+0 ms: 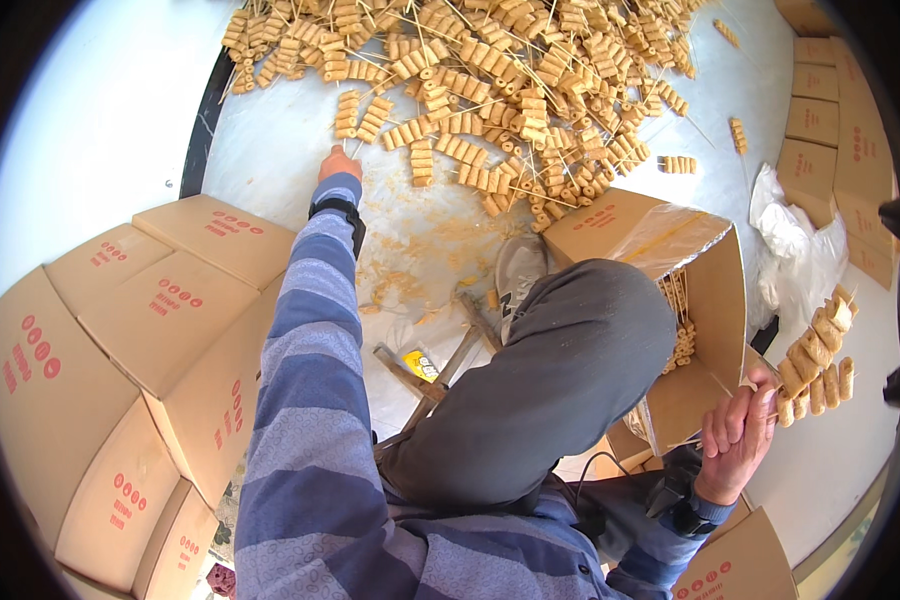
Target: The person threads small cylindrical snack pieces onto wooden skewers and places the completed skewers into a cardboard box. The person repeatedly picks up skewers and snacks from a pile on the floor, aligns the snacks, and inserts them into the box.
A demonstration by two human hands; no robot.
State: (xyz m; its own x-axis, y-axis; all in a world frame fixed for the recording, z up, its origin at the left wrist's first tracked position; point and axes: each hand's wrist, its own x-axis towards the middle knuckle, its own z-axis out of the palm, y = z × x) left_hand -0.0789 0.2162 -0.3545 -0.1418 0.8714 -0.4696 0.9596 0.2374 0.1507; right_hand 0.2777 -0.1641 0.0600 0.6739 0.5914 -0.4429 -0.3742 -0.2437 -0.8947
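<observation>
My left arm stretches far forward, and my left hand is closed at the stick ends of two skewers strung with tan, ridged rolls. Those two lie at the near left edge of a big heap of similar skewers. Off to the right, my right hand grips a small bunch of skewers by their sticks, the rolls pointing up and outward. Beside that hand stands an open cardboard box with several skewers packed inside, sticks upward.
Closed cardboard boxes are stacked at the left, with more boxes at the far right. A crumpled white plastic bag lies beyond the open box. Crumbs are scattered before the heap. A wooden stool stands by my leg.
</observation>
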